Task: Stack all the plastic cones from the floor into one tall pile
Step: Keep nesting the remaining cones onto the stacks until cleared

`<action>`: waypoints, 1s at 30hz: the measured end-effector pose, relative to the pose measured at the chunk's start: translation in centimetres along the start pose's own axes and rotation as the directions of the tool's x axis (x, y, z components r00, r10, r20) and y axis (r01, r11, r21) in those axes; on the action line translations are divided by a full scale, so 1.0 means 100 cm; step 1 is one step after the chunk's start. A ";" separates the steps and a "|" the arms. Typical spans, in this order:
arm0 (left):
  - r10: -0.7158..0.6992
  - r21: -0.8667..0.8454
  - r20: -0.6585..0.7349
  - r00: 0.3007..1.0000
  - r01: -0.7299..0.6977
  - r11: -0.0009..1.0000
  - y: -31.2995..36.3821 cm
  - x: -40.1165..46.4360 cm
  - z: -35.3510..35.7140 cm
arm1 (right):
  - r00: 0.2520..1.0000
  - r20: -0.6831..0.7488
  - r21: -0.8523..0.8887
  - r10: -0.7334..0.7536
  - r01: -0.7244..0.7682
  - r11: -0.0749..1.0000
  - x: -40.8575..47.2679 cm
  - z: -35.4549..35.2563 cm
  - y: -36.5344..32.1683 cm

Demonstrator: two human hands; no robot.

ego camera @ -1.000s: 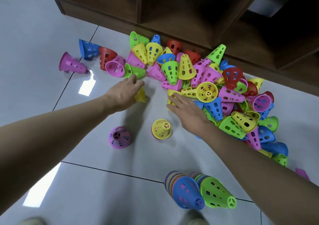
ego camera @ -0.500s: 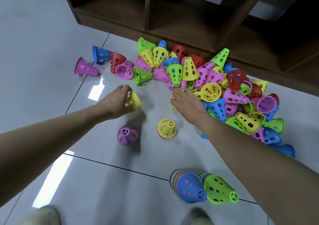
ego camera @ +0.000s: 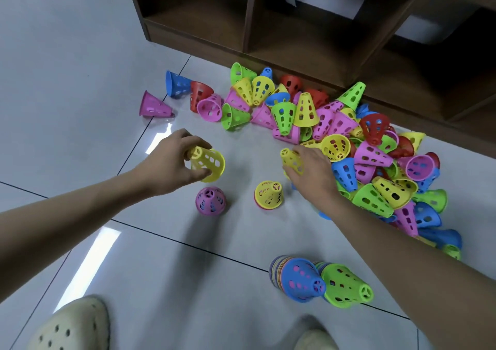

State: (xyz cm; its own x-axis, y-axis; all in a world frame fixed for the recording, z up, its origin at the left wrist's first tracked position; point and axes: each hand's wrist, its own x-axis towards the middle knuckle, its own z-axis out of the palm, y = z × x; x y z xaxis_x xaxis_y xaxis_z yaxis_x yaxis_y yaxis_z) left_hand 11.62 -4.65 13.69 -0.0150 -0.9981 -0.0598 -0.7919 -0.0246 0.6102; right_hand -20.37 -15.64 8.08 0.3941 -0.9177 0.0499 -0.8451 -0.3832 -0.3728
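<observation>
A heap of coloured plastic cones [ego camera: 346, 145] lies on the tiled floor against a wooden shelf. My left hand [ego camera: 171, 161] grips a yellow cone [ego camera: 209, 163] just above the floor, left of the heap. My right hand [ego camera: 308, 170] holds a smaller-looking yellow cone [ego camera: 291, 160] at the heap's near edge. Between my hands stand a short pile topped by a yellow cone [ego camera: 268, 194] and an upright pink cone [ego camera: 210, 200]. Two taller piles, one topped blue [ego camera: 300, 280] and one topped green [ego camera: 346, 286], stand near my feet.
The dark wooden shelf unit [ego camera: 268, 33] runs along the back. Stray pink [ego camera: 154, 105], blue [ego camera: 175, 84] and red [ego camera: 200, 96] cones lie left of the heap. My cream perforated shoe [ego camera: 72, 325] is at the bottom left. Bare grey tile spreads to the left.
My left hand has pulled a yellow cone back from the heap and lifted it. My right hand has closed on a yellow cone at the heap's edge.
</observation>
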 end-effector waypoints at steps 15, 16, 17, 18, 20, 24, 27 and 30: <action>-0.018 0.106 0.310 0.950 -0.016 0.994 -0.013 -0.029 0.063 | 0.994 0.006 0.423 0.107 -0.099 0.900 -0.064 -0.030 -0.027; -0.028 0.106 0.316 0.948 -0.006 0.994 -0.015 -0.027 0.065 | 0.994 0.019 0.436 0.111 -0.109 0.893 -0.065 -0.029 -0.029; -0.037 0.099 0.320 0.947 0.006 0.995 -0.016 -0.025 0.066 | 0.993 0.039 0.441 0.107 -0.113 0.891 -0.065 -0.028 -0.030; -0.044 0.087 0.320 0.946 0.017 0.996 -0.017 -0.024 0.067 | 0.994 0.061 0.442 0.092 -0.109 0.890 -0.065 -0.027 -0.031; -0.050 0.063 0.306 0.951 0.032 0.998 -0.018 -0.021 0.068 | 0.994 0.100 0.441 0.032 -0.073 0.895 -0.065 -0.024 -0.033; -0.048 0.045 0.257 0.965 0.038 0.998 -0.015 -0.016 0.072 | 0.980 0.187 0.355 -0.065 -0.006 0.935 -0.061 -0.013 -0.036; -0.045 0.053 0.224 0.974 0.034 0.998 -0.009 -0.009 0.077 | 0.954 0.264 0.262 -0.139 0.068 0.963 -0.058 -0.006 -0.034; -0.056 0.042 0.199 0.978 0.049 0.998 -0.003 0.000 0.082 | 0.934 0.321 0.193 -0.155 0.096 0.976 -0.056 -0.001 -0.028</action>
State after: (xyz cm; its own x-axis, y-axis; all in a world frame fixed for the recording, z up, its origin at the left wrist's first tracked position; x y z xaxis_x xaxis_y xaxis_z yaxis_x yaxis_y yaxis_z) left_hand 6.83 -4.14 7.05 -0.0916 -0.9639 -0.2498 -0.8169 -0.0708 0.5725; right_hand -20.27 -9.40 8.92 0.6153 -0.7642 -0.1933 -0.7177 -0.4418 -0.5382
